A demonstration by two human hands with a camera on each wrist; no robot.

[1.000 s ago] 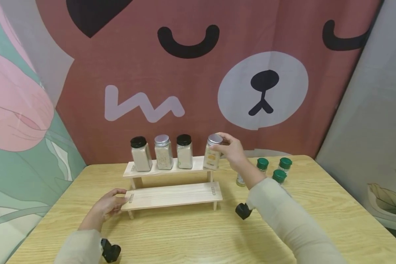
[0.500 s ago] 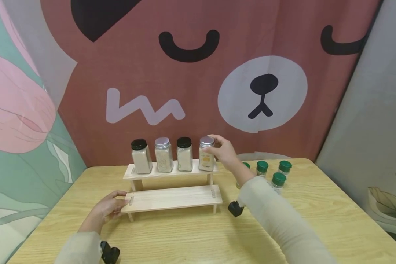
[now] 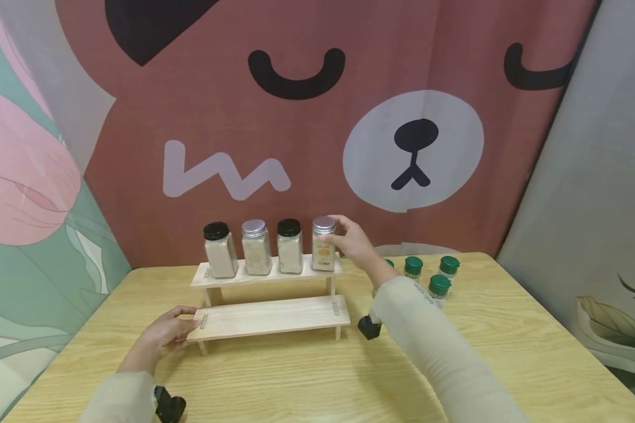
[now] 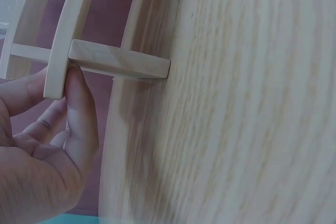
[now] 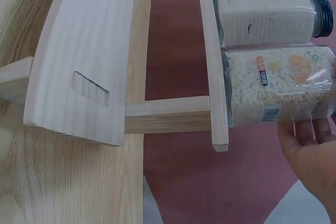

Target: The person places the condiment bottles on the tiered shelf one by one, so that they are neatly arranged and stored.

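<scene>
A jar with a silver lid [image 3: 324, 257] stands upright at the right end of the upper board [image 3: 243, 280] of a wooden two-tier rack. My right hand [image 3: 353, 244] grips it near the lid from the right; in the right wrist view its fingers [image 5: 306, 132] touch the jar's side, and its pale grainy contents [image 5: 252, 85] show through. With thumb and fingers my left hand [image 3: 165, 333] pinches the left end of the lower board [image 3: 270, 317]. That grip also shows in the left wrist view, where the thumb [image 4: 83, 114] presses against the board's end.
Left of the held jar stand a black-lidded jar [image 3: 290, 249], a silver-lidded jar [image 3: 256, 251] and another black-lidded jar [image 3: 220, 252]. Several green-capped bottles [image 3: 439, 286] stand on the wooden table [image 3: 296, 382] to the right. A printed curtain [image 3: 307, 135] hangs behind.
My right hand has brought the silver-lidded jar leftward along the upper board, closer to the black-lidded one, and it now stands straighter. My left hand keeps its hold on the lower board.
</scene>
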